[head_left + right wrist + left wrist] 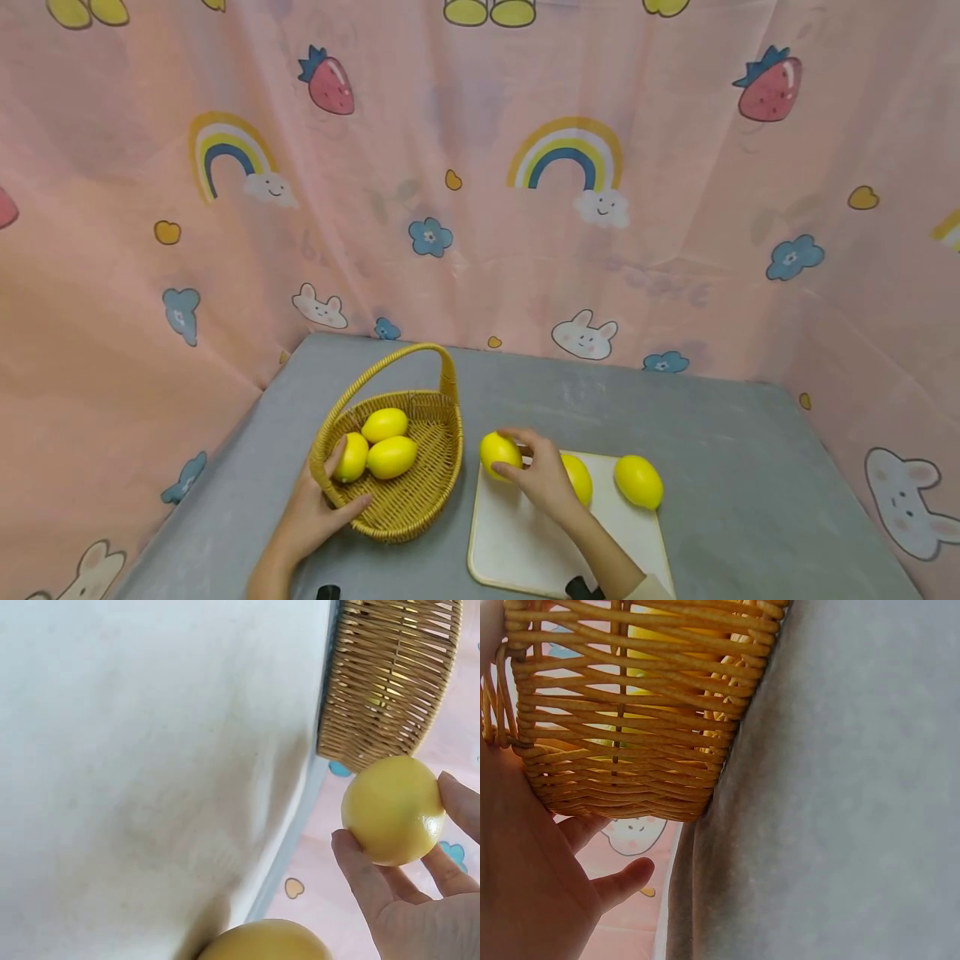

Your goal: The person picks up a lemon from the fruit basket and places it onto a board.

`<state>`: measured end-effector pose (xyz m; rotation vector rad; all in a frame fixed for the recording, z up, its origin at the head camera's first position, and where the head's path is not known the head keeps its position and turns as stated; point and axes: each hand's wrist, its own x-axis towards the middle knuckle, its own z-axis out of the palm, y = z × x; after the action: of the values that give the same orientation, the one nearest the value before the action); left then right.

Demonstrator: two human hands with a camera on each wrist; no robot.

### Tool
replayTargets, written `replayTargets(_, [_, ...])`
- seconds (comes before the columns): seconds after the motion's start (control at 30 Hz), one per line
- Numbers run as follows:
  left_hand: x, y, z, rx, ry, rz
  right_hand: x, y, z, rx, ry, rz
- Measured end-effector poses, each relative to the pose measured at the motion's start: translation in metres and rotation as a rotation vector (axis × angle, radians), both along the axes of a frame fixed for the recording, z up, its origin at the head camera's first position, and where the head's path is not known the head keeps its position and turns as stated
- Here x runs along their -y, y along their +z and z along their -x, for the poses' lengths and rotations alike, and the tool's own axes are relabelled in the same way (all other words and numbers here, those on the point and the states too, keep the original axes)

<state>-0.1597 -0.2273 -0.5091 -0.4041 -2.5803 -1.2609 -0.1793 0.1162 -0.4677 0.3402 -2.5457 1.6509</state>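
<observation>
My right hand [543, 475] pinches a yellow lemon [500, 455] between thumb and fingers, over the far left corner of a white cutting board [510, 542]. The right wrist view shows this lemon [394, 811] held up off the board. Two more lemons lie on the board: one [578, 479] is partly hidden behind my right hand, the other [639, 482] sits at the right edge. My left hand [307, 508] grips the near left rim of a wicker basket [420, 500]. Three lemons [392, 457] lie in the basket's left part.
The basket's tall arched handle [390, 360] rises over its opening. Basket and board stand side by side on a grey table [750, 500], with a narrow gap between them. A pink printed curtain [480, 275] hangs behind and along both sides.
</observation>
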Motion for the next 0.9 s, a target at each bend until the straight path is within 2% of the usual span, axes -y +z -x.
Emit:
replayTargets(0.23, [0.001,-0.001,-0.001,-0.006,0.003,-0.004,0.001,-0.010,-0.001,-0.023,-0.012,-0.043])
replayTargets(0.4, [0.000,-0.002,0.000,-0.027,-0.007,-0.007,0.003,-0.011,-0.004,-0.028,-0.026,-0.081])
replayTargets(0.9, [0.000,0.000,0.000,0.015,-0.002,-0.003,0.003,-0.014,-0.003,-0.065,-0.047,-0.185])
